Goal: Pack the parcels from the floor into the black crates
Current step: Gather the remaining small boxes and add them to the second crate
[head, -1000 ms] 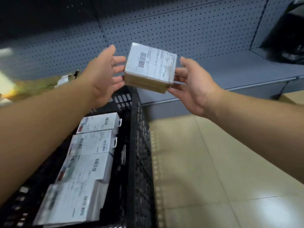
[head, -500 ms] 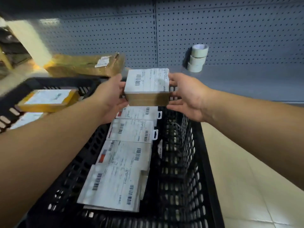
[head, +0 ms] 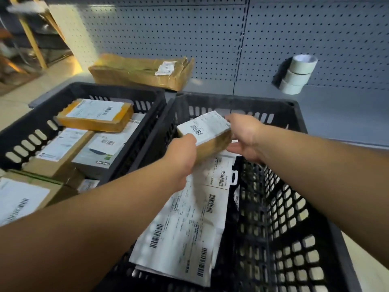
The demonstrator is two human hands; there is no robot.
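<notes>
Cardboard parcel [head: 207,134] looks stiff and light; your left hand [head: 182,152] and right hand [head: 245,137] grip its opposite ends.

A grey shelf [head: 336,114] is seen carrying a taped cardboard box [head: 141,70] at 11 o'clock and stacked tape rolls [head: 297,73] at 2 o'clock.

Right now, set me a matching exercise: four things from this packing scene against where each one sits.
Things:
1. small labelled parcel
2. tape rolls
3. long torn cardboard box
4. flat white mailers

Places:
A. stacked on the grey shelf at right, by the pegboard
B. lying in the bottom of the right crate
C. between left hand and right hand, above the right crate
D. behind the left crate

Pairs: 1-C, 2-A, 3-D, 4-B
</notes>
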